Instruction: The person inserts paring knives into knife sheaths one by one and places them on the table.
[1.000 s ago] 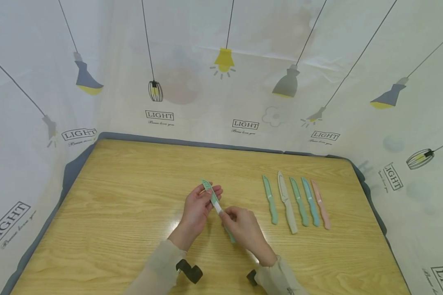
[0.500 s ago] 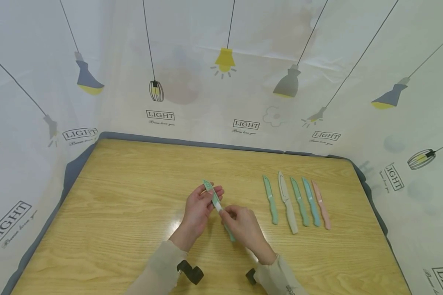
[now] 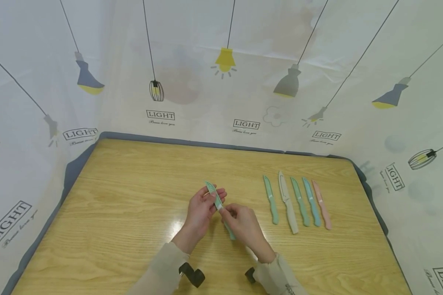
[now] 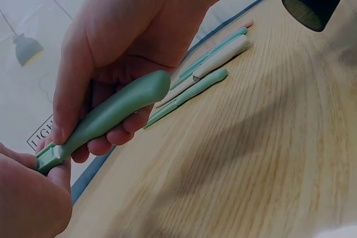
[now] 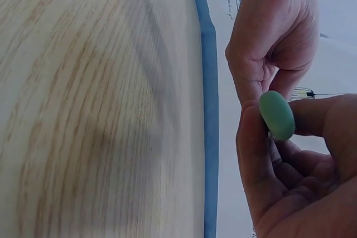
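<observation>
My left hand [image 3: 200, 211] pinches the mint-green blade sheath [image 3: 211, 189] of a small knife, thumb on top and other fingers behind. The right hand [image 3: 243, 225] grips the knife's green handle [image 4: 117, 110] between thumb and fingers, close to the sheath's mouth. Most of the blade lies hidden inside the sheath; a short pale band shows between the hands in the head view. The knife is tilted above the table, its handle end toward the person. In the right wrist view, only the rounded handle end [image 5: 276, 115] shows.
Several sheathed knives lie in a row on the right of the wooden table [image 3: 114, 205]: a mint one [image 3: 270, 200], a larger cream one [image 3: 289, 211], a green one [image 3: 300, 203], a blue one [image 3: 311, 203] and a pink one [image 3: 322, 207]. A printed curtain [image 3: 199, 98] surrounds the table.
The sheath in my left hand has slid toward the handle, so less white blade shows between the hands. The left hand has shifted slightly right; the right hand has barely moved.
</observation>
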Tool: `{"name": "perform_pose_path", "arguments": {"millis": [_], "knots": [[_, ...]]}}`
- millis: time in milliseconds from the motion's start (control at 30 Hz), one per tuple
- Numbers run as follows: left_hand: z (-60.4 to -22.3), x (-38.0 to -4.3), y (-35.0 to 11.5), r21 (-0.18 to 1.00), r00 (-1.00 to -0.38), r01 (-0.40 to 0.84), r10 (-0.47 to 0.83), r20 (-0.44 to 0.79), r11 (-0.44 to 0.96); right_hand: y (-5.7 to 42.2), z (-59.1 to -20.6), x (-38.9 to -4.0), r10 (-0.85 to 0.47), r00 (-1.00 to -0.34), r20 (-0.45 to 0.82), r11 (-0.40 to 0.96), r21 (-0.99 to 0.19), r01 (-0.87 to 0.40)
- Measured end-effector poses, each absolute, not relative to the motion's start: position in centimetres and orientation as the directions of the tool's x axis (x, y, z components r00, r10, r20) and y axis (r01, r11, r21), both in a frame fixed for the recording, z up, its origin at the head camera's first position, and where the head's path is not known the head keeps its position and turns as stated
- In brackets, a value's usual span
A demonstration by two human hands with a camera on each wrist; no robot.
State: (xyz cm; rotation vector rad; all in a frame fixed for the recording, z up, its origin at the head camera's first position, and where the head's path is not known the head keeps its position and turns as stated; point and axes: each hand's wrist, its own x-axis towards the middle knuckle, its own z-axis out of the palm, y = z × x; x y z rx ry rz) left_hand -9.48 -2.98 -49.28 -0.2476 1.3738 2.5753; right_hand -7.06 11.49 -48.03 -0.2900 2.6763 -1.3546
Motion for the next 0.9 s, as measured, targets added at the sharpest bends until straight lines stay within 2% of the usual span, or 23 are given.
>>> {"name": "perform_pose_path", "arguments": {"millis": [500, 600, 767, 900], "knots": [[-49.5, -9.5, -2.7, 0.784, -0.959, -0.271, 0.089, -0.269, -0.558, 11.5, -48.7, -7.3, -0.219, -0.976, -0.024, 0.588, -0.801, -0.112], [-49.7, -9.8, -2.5, 0.781, -0.956, -0.272, 0.066, -0.286, -0.562, 11.5, -49.0, -7.3, -0.209, -0.978, 0.005, 0.649, -0.747, -0.143], [-50.1, -10.3, -1.9, 0.803, -0.956, -0.254, 0.015, -0.293, -0.538, 11.5, -49.1, -7.2, -0.178, -0.981, 0.072, 0.797, -0.575, -0.186], [-50.1, -10.5, -1.4, 0.831, -0.957, -0.267, 0.032, -0.288, -0.489, 11.7, -49.0, -7.1, -0.176, -0.98, 0.09, 0.857, -0.476, -0.198]]}}
